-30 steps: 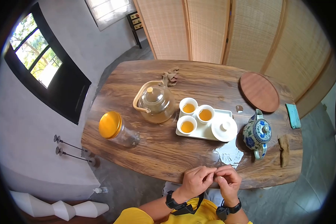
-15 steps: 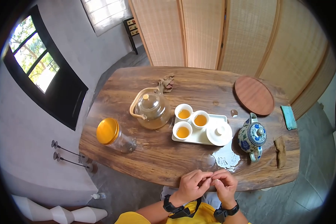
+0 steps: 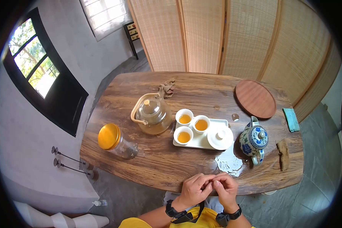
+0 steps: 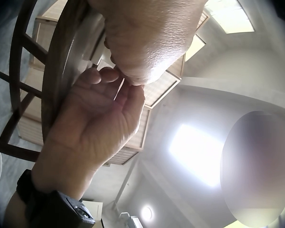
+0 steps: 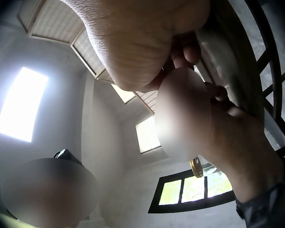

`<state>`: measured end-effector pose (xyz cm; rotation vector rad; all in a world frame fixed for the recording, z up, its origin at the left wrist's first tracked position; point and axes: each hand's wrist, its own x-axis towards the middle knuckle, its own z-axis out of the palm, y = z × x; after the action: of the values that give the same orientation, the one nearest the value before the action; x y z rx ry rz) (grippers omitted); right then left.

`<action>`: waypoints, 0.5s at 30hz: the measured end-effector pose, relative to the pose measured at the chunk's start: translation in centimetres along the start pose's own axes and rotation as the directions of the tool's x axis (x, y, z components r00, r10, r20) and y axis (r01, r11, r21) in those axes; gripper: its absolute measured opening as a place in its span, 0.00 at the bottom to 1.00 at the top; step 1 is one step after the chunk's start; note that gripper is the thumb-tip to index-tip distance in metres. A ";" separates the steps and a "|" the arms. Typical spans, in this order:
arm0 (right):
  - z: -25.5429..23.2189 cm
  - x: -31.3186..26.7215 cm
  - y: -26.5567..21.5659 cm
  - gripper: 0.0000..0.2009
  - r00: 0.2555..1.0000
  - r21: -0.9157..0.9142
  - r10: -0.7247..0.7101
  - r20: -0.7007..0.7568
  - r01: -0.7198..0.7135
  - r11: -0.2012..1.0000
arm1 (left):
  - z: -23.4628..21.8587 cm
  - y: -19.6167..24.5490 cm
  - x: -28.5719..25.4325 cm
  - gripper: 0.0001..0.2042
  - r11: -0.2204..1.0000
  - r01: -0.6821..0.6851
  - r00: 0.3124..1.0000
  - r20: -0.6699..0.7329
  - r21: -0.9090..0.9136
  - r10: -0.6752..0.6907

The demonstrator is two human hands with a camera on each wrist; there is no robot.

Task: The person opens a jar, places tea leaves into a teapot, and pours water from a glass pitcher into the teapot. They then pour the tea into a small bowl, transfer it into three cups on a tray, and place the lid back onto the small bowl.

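L hand (image 3: 194, 189) & R hand (image 3: 225, 187): fingers curled, fingertips touching each other at table (image 3: 167, 163) near edge. Held item, if any: can't tell. Tray (image 3: 203, 141) w/ three filled cups (image 3: 183, 136) well beyond.

Glass teapot (image 3: 152, 114) left of white tray (image 3: 201, 141); porcelain teapot (image 3: 254, 139) right.

Yellow shirt (image 3: 195, 220), bare forearms, a black wrist strap (image 3: 173, 210) on each arm

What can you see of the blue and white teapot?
The teapot looks like glazed white ceramic with blue floral painting. It stands upright on the right part of the wooden table, lid on with a round knob, right of the white tray. A wet patch lies beside its base. Neither hand touches it.
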<state>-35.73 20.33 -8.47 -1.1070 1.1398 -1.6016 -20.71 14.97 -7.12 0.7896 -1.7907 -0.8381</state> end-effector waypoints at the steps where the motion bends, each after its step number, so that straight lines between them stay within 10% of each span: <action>1: 0.0 0.0 0.0 0.03 1.000 -0.003 -0.008 -0.002 0.008 1.000 | 0.0 0.0 0.0 0.15 1.000 0.000 1.000 -0.002 0.002 0.000; 15: 0.0 0.4 -0.5 0.03 0.996 -0.047 -0.027 0.081 0.031 0.998 | 0.1 -0.2 -0.5 0.15 0.999 0.036 0.999 0.020 0.037 -0.036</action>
<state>-35.84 20.06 -7.91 -1.2130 1.1189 -1.5450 -20.58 15.25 -7.52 0.8419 -1.8192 -0.8420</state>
